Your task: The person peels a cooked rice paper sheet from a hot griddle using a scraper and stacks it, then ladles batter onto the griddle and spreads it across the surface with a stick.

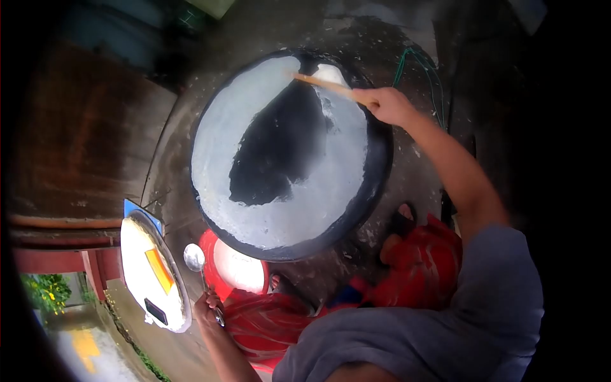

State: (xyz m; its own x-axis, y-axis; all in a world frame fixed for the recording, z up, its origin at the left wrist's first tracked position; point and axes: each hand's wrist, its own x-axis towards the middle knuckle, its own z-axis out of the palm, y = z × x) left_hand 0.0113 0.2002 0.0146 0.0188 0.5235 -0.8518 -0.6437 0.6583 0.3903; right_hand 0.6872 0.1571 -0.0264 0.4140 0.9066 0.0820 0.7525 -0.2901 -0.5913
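Pale batter [280, 226] lies in a broad, uneven ring on a large round black griddle [277, 146], whose dark surface shows in the middle and along the right rim. My right hand [389, 106] is closed around a flat wooden spreader [324, 84] reaching over the griddle's far side. Beside the spreader sits a thicker white patch of batter [331, 72]. Low on the left, my left hand [206, 307] grips a metal ladle [195, 256], its round bowl pointing away from me. Just right of the ladle stands a red bucket [209, 243] holding white batter.
Left of the bucket is a round tray [184, 305] with a pale layer on top, a yellow flat object [159, 270] and a dark phone-like item [155, 311]. A green cord [402, 63] hangs at the far right. Red cloth [414, 274] covers my legs.
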